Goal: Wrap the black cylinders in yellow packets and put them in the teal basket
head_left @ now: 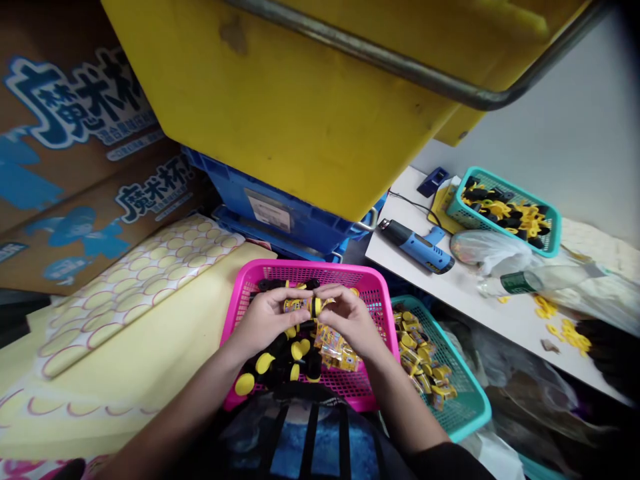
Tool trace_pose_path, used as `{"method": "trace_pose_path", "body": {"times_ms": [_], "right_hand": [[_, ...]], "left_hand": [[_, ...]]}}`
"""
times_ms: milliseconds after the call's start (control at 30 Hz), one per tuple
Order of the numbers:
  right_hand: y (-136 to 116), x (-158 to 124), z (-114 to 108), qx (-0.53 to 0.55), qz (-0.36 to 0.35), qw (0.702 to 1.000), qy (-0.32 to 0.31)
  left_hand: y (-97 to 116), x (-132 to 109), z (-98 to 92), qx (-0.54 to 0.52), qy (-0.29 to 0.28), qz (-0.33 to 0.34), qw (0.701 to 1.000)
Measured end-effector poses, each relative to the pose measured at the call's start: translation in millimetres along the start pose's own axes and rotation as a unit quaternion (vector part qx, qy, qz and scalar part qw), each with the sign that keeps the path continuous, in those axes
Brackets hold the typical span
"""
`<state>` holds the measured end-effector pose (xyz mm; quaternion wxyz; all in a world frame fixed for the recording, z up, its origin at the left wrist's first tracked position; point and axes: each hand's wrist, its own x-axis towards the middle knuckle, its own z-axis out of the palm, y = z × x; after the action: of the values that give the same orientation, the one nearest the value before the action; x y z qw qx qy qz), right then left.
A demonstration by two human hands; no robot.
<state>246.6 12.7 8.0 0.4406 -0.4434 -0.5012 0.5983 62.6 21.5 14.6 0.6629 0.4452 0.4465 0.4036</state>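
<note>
Both my hands meet over a pink basket [240, 293] on my lap. My left hand [267, 317] and my right hand [350, 320] are closed together on one small black and yellow tube [303, 305] with a printed label, held level between the fingertips. Below them the basket holds several black tubes with yellow caps [265, 363] and small yellow printed packets [337, 347].
A teal basket [470, 407] with yellow packets stands right of the pink one. A white table [400, 250] carries a blue heat gun [417, 243], a plastic bag and another teal basket [545, 247]. A big yellow bin [280, 100] hangs over blue crates; cardboard boxes stand left.
</note>
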Motion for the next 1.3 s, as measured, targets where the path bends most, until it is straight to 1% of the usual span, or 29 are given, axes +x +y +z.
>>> {"method": "trace_pose_path", "body": {"times_ms": [67,133,167,233,300,467,567,667,767,833,900,967,1000,1033,1067,1100,1133,1167,1200,1233,1267,1300], "right_hand": [[8,1,3,0.083,0.033,0.996,-0.016],[14,1,7,0.17,0.085,0.981,-0.04],[17,1,8,0.201,0.1,0.973,-0.046],[21,2,11,0.231,0.099,0.967,-0.037],[23,4,11,0.237,0.08,0.968,-0.024],[24,7,5,0.207,0.051,0.977,-0.027],[27,6,0,0.163,0.033,0.986,-0.023],[30,2,-5,0.113,0.014,0.993,-0.028],[29,-3,-8,0.102,0.004,0.994,-0.042],[23,-8,-10,0.057,-0.031,0.997,-0.035],[10,-15,-14,-0.052,-0.103,0.993,-0.023],[-6,-27,-28,-0.176,-0.173,0.969,-0.008],[-15,-36,-39,-0.226,-0.196,0.954,0.018],[-24,-46,-54,-0.269,-0.204,0.939,0.063],[-31,-57,-70,-0.315,-0.196,0.92,0.126],[-37,-68,-87,-0.371,-0.173,0.891,0.197],[-40,-78,-104,-0.44,-0.137,0.853,0.245],[-42,-87,-117,-0.505,-0.097,0.817,0.26],[-40,-92,-127,-0.552,-0.066,0.789,0.262],[-36,-94,-131,-0.58,-0.044,0.774,0.249],[-28,-91,-129,-0.588,-0.027,0.777,0.223],[-19,-84,-121,-0.58,-0.013,0.793,0.188]], "left_hand": [[-3,1,7.4,-0.023,0.012,0.007,1.0],[-4,1,14.3,-0.045,0.017,0.009,0.999],[-4,1,17.1,-0.051,0.021,0.009,0.998],[-3,1,21.2,-0.054,0.03,0.007,0.998],[-3,1,23.6,-0.05,0.038,0.006,0.998],[-7,0,28.5,-0.041,0.057,0.016,0.997],[-11,-1,31.3,-0.04,0.06,0.019,0.997],[-15,-3,32.4,-0.046,0.058,0.003,0.997],[-17,-5,34.5,-0.087,0.035,-0.035,0.995],[-17,-5,38.5,-0.113,0.027,-0.047,0.992],[-15,-4,44.3,-0.111,0.015,-0.036,0.993],[-11,-1,49.5,-0.092,-0.029,-0.025,0.995],[-9,1,50.8,-0.079,-0.058,-0.024,0.995],[-8,4,50.8,-0.065,-0.088,-0.027,0.994],[-8,8,49.6,-0.043,-0.105,-0.027,0.993],[-9,12,47.2,-0.012,-0.097,-0.022,0.995],[-10,16,44.1,0.02,-0.077,-0.018,0.997],[-13,19,40.8,0.054,-0.053,-0.014,0.997],[-16,22,37.9,0.088,-0.029,-0.01,0.996],[-19,25,35.8,0.126,-0.016,-0.006,0.992],[-22,27,34.7,0.168,-0.014,-0.001,0.986],[-25,28,34.6,0.215,-0.02,0.006,0.976]]}}
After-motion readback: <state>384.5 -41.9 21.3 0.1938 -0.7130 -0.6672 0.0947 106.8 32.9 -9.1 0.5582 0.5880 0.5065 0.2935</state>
